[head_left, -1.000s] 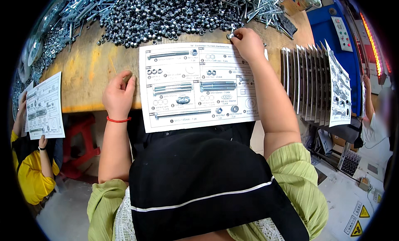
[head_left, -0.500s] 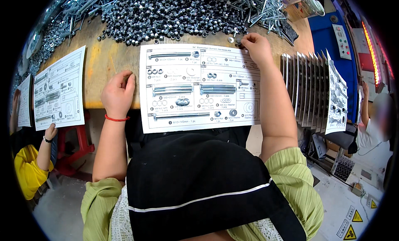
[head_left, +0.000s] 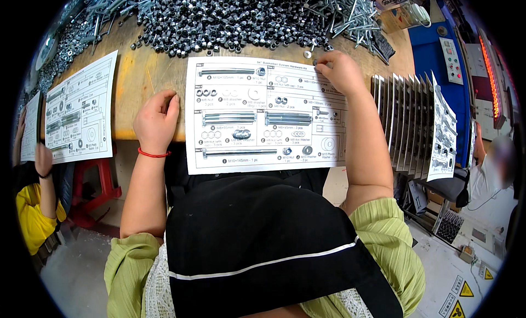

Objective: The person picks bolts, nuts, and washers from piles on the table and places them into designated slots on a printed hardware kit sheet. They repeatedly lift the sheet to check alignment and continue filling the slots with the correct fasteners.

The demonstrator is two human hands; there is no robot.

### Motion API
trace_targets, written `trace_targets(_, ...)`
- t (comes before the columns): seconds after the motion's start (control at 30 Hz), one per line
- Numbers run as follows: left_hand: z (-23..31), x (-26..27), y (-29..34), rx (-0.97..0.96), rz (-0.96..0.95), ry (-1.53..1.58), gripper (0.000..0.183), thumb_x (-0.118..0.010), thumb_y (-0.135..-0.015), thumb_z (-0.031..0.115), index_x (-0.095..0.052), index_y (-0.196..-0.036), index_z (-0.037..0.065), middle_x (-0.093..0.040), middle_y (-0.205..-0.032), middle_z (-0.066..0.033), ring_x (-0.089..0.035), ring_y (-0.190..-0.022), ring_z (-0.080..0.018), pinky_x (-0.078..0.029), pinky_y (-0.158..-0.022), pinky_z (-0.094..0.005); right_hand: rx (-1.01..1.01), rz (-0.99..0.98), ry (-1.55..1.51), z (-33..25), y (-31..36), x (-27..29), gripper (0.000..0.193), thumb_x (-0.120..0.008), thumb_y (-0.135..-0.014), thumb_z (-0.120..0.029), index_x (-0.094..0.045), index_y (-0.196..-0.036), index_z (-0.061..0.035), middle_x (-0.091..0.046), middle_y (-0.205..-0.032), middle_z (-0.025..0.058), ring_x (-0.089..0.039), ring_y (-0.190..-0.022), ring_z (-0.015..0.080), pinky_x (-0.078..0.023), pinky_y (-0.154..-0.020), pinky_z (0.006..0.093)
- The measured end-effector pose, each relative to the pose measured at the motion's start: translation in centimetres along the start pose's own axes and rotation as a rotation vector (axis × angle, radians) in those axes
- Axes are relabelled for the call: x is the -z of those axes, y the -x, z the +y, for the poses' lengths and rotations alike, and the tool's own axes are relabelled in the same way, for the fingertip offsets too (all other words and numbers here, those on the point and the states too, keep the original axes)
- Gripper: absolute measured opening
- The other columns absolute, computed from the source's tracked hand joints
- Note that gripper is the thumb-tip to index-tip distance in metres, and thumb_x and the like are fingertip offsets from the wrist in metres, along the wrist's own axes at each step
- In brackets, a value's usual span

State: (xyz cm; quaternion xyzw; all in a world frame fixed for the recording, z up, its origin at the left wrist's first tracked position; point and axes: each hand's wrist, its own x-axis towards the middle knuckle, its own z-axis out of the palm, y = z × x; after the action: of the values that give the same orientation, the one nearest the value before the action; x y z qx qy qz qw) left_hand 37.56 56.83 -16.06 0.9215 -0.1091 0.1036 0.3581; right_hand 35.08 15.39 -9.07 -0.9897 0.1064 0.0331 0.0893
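A white printed sheet [head_left: 263, 140] with pictures of bolts, nuts and washers lies at the table's front edge before me. At its far right corner is my right hand [head_left: 342, 74], with thumb and forefinger closed on a small dark nut [head_left: 316, 62]. Just beyond those fingertips a pale round cap or washer [head_left: 307, 54] lies on the wood. My left hand [head_left: 156, 120] rests at the table edge, left of the sheet and apart from it. Its fingers are curled in with the thumb against them, and the palm is hidden.
A heap of nuts [head_left: 235, 22] covers the table's far side, with long bolts [head_left: 350, 16] at its right. Several upright cards [head_left: 405, 120] stand in a row on the right. Leftward, another printed sheet [head_left: 79, 107] stands near a co-worker's hand [head_left: 43, 159] and a red stool [head_left: 98, 181].
My right hand has drawn slightly nearer, bringing the small dark nut toward the sheet's far edge. My left hand stays put. The co-worker's hand has shifted left, away from the sheet there.
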Motion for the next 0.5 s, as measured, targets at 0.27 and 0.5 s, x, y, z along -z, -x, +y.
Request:
trace_targets(0.27,0.2,0.1,0.0,-0.002,0.001,0.0,0.013,-0.07,-0.084,0.022,-0.072,-0.091,0.012,-0.062,-0.067,-0.0043,-0.059,-0.058,-0.0201,-0.045,-0.054,-0.0333,-0.137,-0.114,-0.213,0.4,-2.2,-0.9,0.016,-0.073,-0.081,-0.017,-0.072,-0.093,-0.0074,-0.072,-0.085,0.0073,-0.066,-0.077,0.0239,-0.052,-0.073,0.0361)
trace_targets(0.5,0.3,0.1,0.0,0.015,-0.017,-0.018,0.013,-0.07,-0.084,0.022,-0.073,-0.092,0.012,-0.063,-0.068,-0.0047,-0.059,-0.058,-0.0205,-0.046,-0.054,-0.0333,-0.181,-0.09,-0.503,0.0,-3.3,-1.0,0.016,-0.075,-0.078,-0.012,-0.071,-0.091,-0.0034,-0.068,-0.077,0.0072,-0.062,-0.07,0.0171,-0.05,-0.069,0.0315)
